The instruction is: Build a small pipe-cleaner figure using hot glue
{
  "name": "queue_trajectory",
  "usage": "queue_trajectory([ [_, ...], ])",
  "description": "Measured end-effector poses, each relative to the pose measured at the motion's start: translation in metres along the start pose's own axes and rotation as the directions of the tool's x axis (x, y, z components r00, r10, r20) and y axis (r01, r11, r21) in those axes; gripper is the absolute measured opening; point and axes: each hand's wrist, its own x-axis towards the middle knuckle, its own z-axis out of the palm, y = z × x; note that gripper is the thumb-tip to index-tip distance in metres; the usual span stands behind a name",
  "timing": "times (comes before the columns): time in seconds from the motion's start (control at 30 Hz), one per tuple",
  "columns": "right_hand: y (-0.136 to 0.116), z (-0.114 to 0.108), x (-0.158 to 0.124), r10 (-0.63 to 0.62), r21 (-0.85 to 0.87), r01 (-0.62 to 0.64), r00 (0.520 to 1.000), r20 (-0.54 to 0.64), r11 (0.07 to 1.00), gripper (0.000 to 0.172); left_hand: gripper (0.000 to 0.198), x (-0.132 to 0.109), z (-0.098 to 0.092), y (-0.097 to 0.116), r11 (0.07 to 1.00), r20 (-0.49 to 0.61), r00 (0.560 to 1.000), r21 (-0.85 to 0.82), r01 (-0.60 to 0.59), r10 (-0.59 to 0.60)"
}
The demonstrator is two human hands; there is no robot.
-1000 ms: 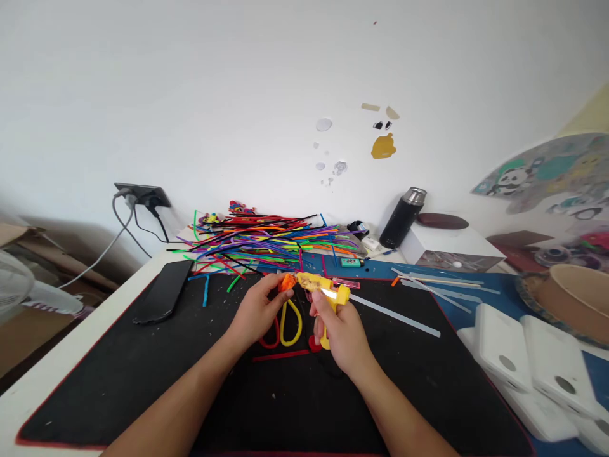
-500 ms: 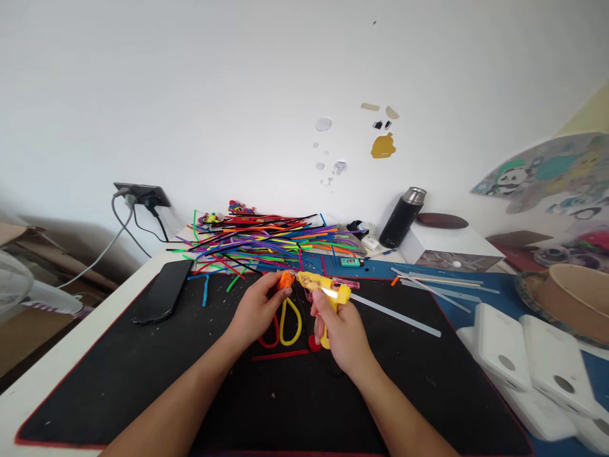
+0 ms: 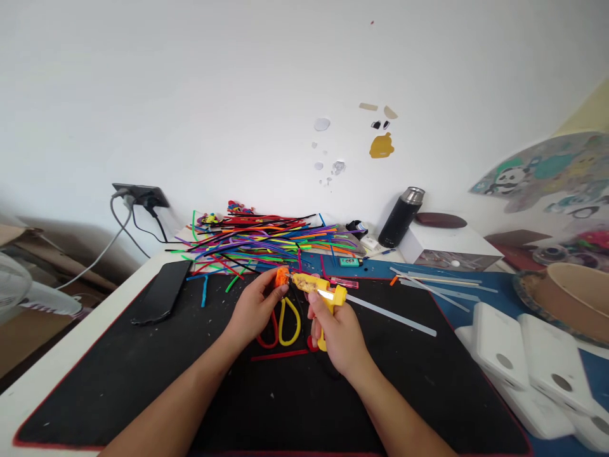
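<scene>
Between the thumb and fingers of my left hand is a small orange fuzzy piece, which looks like coiled pipe cleaner. My right hand grips a yellow hot glue gun by its handle. The gun's nozzle points left and is at or very close to the orange piece; I cannot tell if they touch. A long translucent glue stick sticks out of the gun's back. Below my hands lie scissors with a yellow handle loop and a red one, their blades hidden, beside a red strip.
Many colourful pipe cleaners are heaped against the wall. A black phone lies left on the black mat. Loose glue sticks, a teal lighter, a black thermos and white boxes are at the right.
The glue gun and my right hand have shifted slightly left, and the orange piece has risen a little in my left hand. The view has shifted slightly too.
</scene>
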Motion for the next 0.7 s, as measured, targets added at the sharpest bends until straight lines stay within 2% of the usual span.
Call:
queue_trajectory([
  [0.07,0.000,0.000,0.000,-0.003,0.002,0.003,1.000,-0.001,1.000,0.063,0.042,0.000,0.001,0.000,0.998,0.007,1.000,-0.063,0.013,-0.013],
  [0.17,-0.002,-0.001,0.000,-0.017,-0.015,0.017,1.000,-0.015,1.000,0.063,0.033,-0.001,0.002,0.000,0.992,0.010,1.000,-0.124,0.024,-0.023],
  [0.43,-0.005,-0.002,0.001,-0.001,-0.038,0.000,0.999,-0.039,0.999,0.067,0.023,-0.001,0.002,-0.002,0.994,0.034,0.999,-0.108,0.004,-0.001],
  [0.7,-0.004,-0.002,0.001,-0.002,-0.012,0.001,0.999,-0.042,1.000,0.065,0.028,-0.001,0.003,0.008,0.988,0.002,1.000,-0.156,0.002,-0.002],
])
